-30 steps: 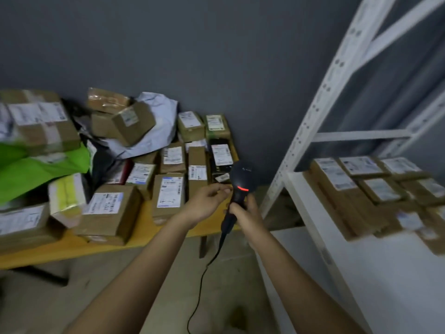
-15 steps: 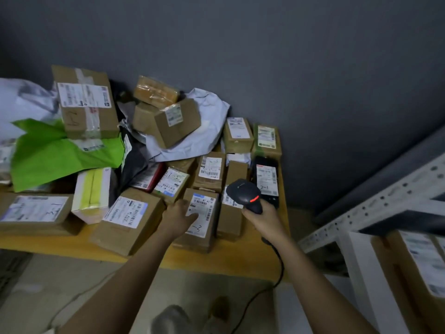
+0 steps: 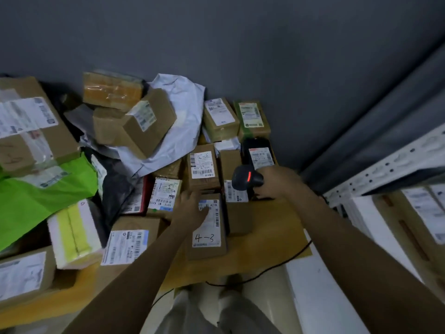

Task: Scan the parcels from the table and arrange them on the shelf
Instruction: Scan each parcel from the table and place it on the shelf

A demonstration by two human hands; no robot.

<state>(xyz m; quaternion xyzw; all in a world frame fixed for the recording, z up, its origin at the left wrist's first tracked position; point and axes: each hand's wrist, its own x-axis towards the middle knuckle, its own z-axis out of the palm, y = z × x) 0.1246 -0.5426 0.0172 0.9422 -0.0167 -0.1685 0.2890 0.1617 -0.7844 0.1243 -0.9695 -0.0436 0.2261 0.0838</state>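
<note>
Parcels crowd the yellow table (image 3: 265, 239); far left lie a green bag (image 3: 41, 201) and a white-and-yellow box (image 3: 74, 235). An exact count cannot be made, since many overlap, but well over a dozen boxes and bags show. Further right, the left hand (image 3: 191, 208) rests on the top of a brown box marked 4-3 (image 3: 207, 227), fingers spread flat over the far end of its label, not visibly gripping. That box lies at the table's near edge, long axis running away from the person, directly under this hand, which is the nearer one. Right of it, the right hand (image 3: 274, 182) clasps one black scanner (image 3: 248, 178), its red light on, held just beyond the box. Farthest right stands the white shelf (image 3: 313, 285) with several boxes on it.
</note>
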